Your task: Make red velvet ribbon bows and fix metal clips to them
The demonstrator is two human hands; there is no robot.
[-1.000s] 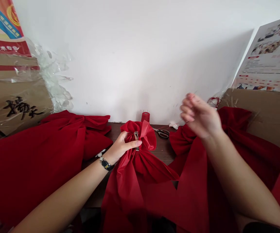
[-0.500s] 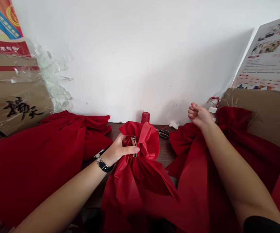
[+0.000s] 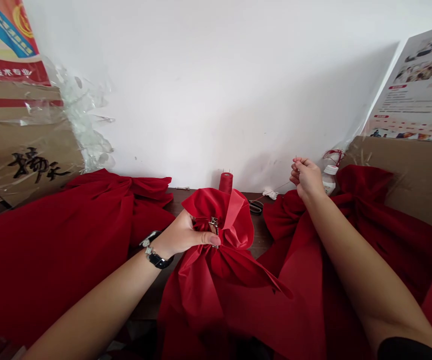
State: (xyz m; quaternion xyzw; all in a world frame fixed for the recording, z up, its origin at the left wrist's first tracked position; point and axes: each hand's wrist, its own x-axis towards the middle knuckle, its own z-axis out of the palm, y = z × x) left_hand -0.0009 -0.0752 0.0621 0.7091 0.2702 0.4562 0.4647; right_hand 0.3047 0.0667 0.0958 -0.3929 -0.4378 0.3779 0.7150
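My left hand (image 3: pixel 178 235) is closed on a gathered red fabric bow (image 3: pixel 197 280) in the head view, its thumb pressing over the knot. Beneath and above the thumb shows a small metal clip (image 3: pixel 214 223) at the gathered middle. To the right, my right hand (image 3: pixel 308 177) is raised away from the bow, fingers pinched on a thin sewing needle (image 3: pixel 296 158) whose tip just shows. A fine red thread (image 3: pixel 276 189) stretches from this hand toward the bow. The bow's long tails hang down in front.
Behind the bow stands a red thread spool (image 3: pixel 226 183) with pins in its top. Scissors (image 3: pixel 255 206), a metal clip (image 3: pixel 183 188) and a white crumpled scrap (image 3: pixel 270 194) lie nearby. Red fabric (image 3: pixel 69 240) spreads left; a white-capped bottle (image 3: pixel 329 177) and cardboard (image 3: pixel 407 185) stand right.
The bow has turned slightly in my left hand and sits a little lower and to the right. More of the thread to my right hand shows, and the needle tip has come into sight.
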